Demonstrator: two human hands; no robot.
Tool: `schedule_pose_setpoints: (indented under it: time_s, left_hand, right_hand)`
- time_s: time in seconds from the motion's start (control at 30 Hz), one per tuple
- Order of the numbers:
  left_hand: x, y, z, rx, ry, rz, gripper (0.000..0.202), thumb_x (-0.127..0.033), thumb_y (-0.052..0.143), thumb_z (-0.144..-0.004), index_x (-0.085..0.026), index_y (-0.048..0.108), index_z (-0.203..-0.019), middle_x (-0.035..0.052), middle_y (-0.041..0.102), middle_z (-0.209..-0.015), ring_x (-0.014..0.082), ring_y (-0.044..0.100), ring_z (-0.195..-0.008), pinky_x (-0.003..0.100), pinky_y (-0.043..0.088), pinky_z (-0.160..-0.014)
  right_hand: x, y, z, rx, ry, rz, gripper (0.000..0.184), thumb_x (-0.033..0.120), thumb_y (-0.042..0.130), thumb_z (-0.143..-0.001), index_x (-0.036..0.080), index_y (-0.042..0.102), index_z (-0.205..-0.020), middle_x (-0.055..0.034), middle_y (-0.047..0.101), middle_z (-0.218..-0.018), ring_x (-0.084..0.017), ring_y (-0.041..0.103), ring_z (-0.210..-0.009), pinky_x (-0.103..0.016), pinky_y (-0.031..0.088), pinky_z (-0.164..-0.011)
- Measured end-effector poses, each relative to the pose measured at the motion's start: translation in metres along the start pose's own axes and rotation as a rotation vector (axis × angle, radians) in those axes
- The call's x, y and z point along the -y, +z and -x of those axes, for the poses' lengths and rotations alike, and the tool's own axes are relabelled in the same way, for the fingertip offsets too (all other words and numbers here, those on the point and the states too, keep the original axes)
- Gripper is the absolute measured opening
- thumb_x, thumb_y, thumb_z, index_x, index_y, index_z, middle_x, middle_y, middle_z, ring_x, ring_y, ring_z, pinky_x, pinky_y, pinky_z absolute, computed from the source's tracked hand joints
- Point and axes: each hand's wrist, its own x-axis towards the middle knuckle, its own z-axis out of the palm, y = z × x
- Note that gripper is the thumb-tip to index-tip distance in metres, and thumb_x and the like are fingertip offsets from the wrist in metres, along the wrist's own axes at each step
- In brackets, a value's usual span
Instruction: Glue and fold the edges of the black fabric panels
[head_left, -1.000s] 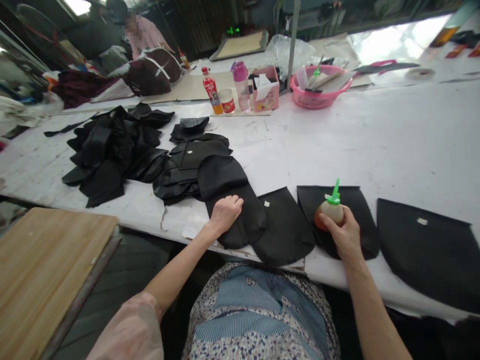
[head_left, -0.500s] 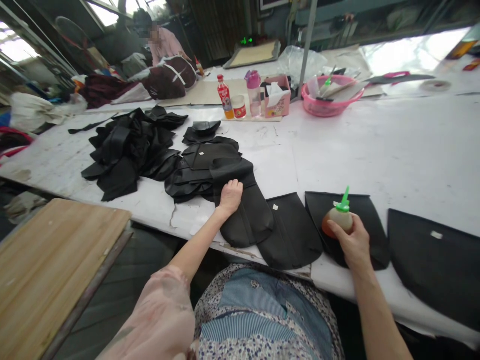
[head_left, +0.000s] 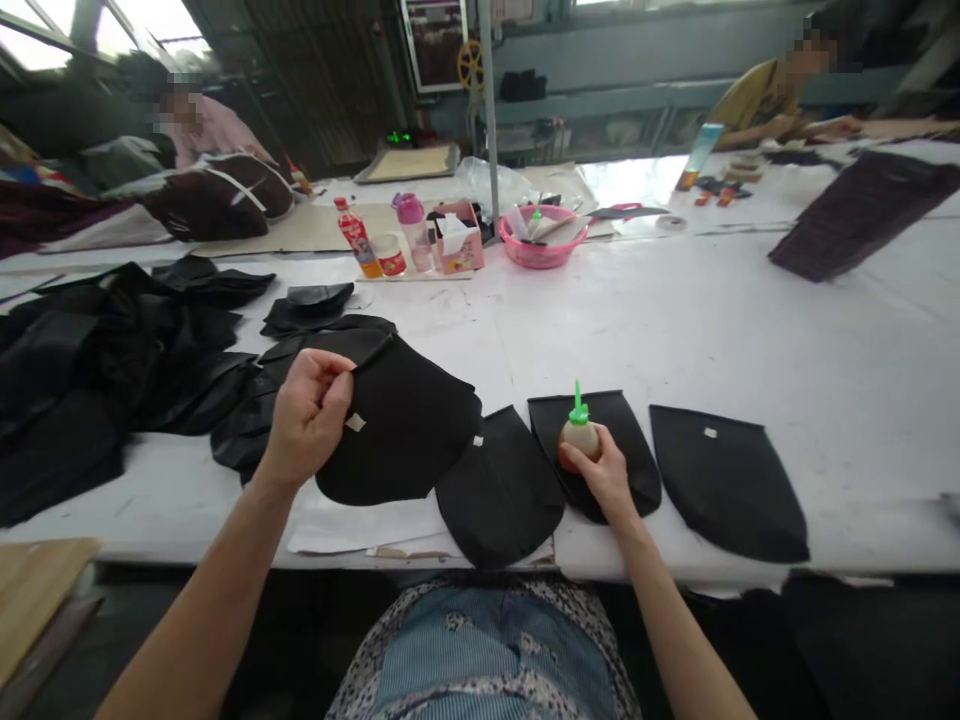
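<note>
My left hand point(head_left: 309, 415) pinches the upper left edge of a black fabric panel point(head_left: 405, 420) with a small white tag, and lifts that edge off the table. In my right hand point(head_left: 606, 468) is a squeeze bottle point(head_left: 580, 436) with a green nozzle pointing up and amber liquid inside. The bottle is over a flat black panel point(head_left: 628, 440). Between the hands lies another black panel point(head_left: 499, 490), partly overlapped by the lifted one. A further tagged panel point(head_left: 727, 480) rests at the right. Stacked black pieces point(head_left: 247, 430) sit behind my left hand.
A heap of black pieces point(head_left: 82, 360) covers the table's left side. Toward the back stand a red-labelled drink bottle point(head_left: 357, 238), a jar point(head_left: 389, 256), a purple-lidded bottle point(head_left: 414, 235), a tissue box point(head_left: 459, 245) and a pink basin point(head_left: 541, 252). Two people work across the table.
My left hand has turned and raised the black panel's edge, so its white tag now shows. The right hand still holds the squeeze bottle. My view has swung right, bringing in a second person.
</note>
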Motion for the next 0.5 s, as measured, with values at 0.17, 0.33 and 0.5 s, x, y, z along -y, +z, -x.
schedule_pose_setpoints:
  time_s: [0.17, 0.33, 0.5]
  left_hand:
    - [-0.004, 0.073, 0.0, 0.455, -0.181, 0.301, 0.02, -0.04, 0.049, -0.093, -0.02, 0.052, -0.094, -0.0042, 0.049, -0.067, 0.0107, 0.047, -0.054, 0.021, 0.037, -0.05]
    - [0.036, 0.159, 0.031, 0.66, 0.012, -0.132, 0.018, -0.033, 0.048, -0.093, -0.019, 0.059, -0.09, 0.0017, 0.062, -0.076, 0.0166, 0.059, -0.067, 0.028, 0.044, -0.065]
    - [0.057, 0.175, 0.041, 0.611, 0.249, -0.469, 0.024, -0.027, 0.038, -0.1, -0.019, 0.06, -0.098, 0.0065, 0.067, -0.095, 0.0185, 0.065, -0.075, 0.028, 0.045, -0.068]
  right_hand:
    - [0.005, 0.005, 0.004, -0.068, 0.01, 0.018, 0.053, 0.057, 0.077, -0.069, 0.019, 0.06, -0.103, -0.0021, 0.065, -0.084, -0.021, 0.061, -0.074, -0.032, 0.05, -0.069]
    - [0.008, 0.005, 0.005, -0.07, 0.027, -0.005, 0.054, 0.055, 0.079, -0.068, 0.019, 0.061, -0.104, -0.0024, 0.065, -0.085, -0.021, 0.061, -0.075, -0.032, 0.05, -0.07]
    - [0.009, 0.006, 0.005, -0.078, 0.034, -0.003, 0.052, 0.053, 0.079, -0.068, 0.019, 0.06, -0.104, -0.0022, 0.065, -0.085, -0.021, 0.061, -0.075, -0.032, 0.051, -0.069]
